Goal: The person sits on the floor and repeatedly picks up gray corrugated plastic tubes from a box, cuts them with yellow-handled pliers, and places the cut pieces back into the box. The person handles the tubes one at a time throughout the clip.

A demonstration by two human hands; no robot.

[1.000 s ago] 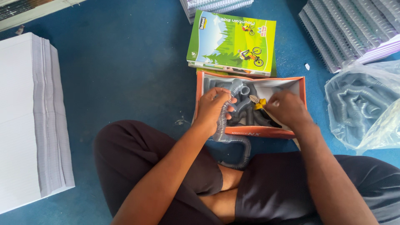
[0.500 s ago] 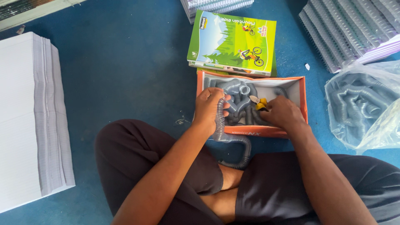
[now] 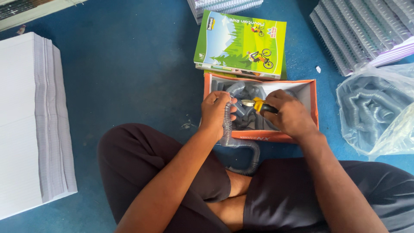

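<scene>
Two grips at work: left hand (image 3: 214,113) clamped on grey spiral coil (image 3: 227,125), right hand (image 3: 290,115) closed around yellow-handled cutter (image 3: 255,105), over orange box (image 3: 263,136) on blue floor (image 3: 129,77). Probably cutting step; next, blades squarely across coil, away from fingers.

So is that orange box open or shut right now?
Open. The orange box has no lid on; grey spiral coil fills it, trailing over its front wall, both hands working inside.

We see a grey spiral coil (image 3: 227,125) trailing from the orange box (image 3: 276,137), yellow-handled pliers (image 3: 258,106) at it.
</scene>
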